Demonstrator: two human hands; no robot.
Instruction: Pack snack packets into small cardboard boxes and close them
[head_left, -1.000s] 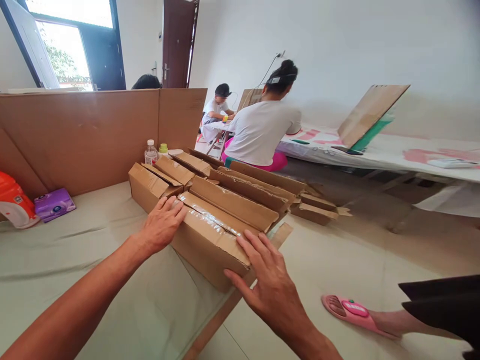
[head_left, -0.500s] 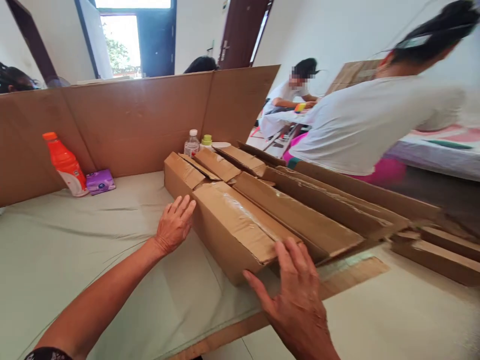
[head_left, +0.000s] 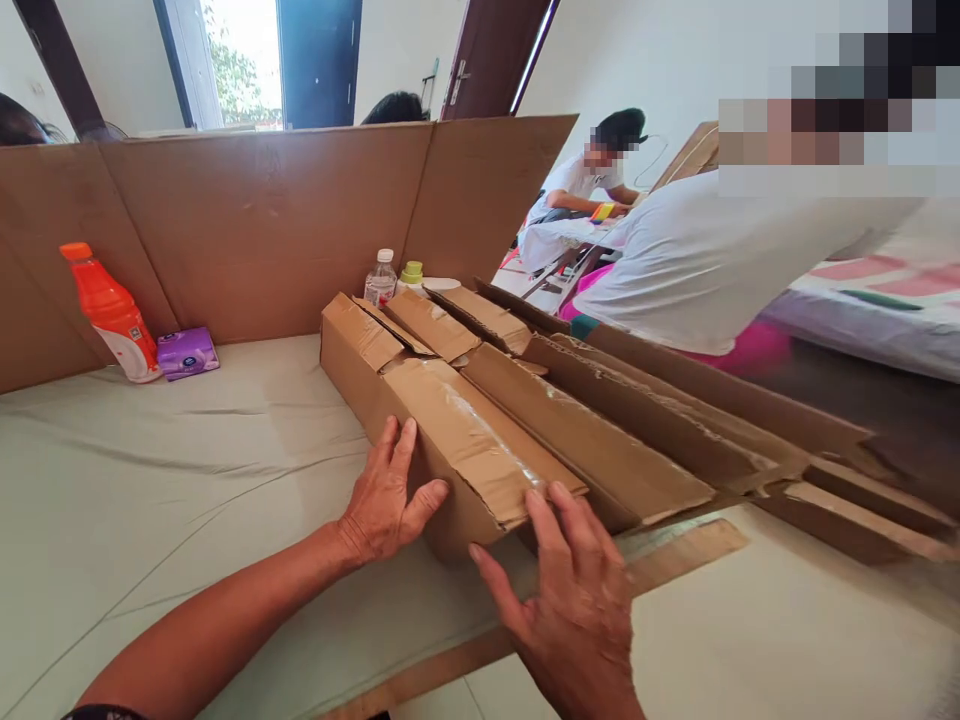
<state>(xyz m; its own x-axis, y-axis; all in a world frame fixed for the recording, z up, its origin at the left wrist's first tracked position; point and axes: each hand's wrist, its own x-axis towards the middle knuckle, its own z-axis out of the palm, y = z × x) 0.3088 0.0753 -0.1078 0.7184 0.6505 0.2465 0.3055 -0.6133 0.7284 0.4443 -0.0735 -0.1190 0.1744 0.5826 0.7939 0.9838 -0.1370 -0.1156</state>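
A long cardboard box [head_left: 480, 430] with clear tape along its top lies on the cloth-covered table [head_left: 247, 440]. My left hand [head_left: 390, 495] rests against its near-left side, fingers and thumb spread. At the box's front end is my right hand [head_left: 574, 570], its fingertips on the top edge and its thumb apart near the lower corner. Neither hand is wrapped round anything. Directly behind and to the right stand more cardboard pieces with upright flaps [head_left: 592, 430], close against the box.
A cardboard panel [head_left: 262, 220] stands along the table's back. Before it are an orange bottle [head_left: 112, 315], a purple tissue pack [head_left: 187, 354], a clear bottle [head_left: 381, 280] and a green-capped container [head_left: 412, 272]. A person in white [head_left: 697, 260] sits at the right; another person [head_left: 581, 185] sits farther back.
My left hand has slid nearer along the box's side, and its thumb now shows, spread out. My right hand stays at the front end. The view has shifted slightly.
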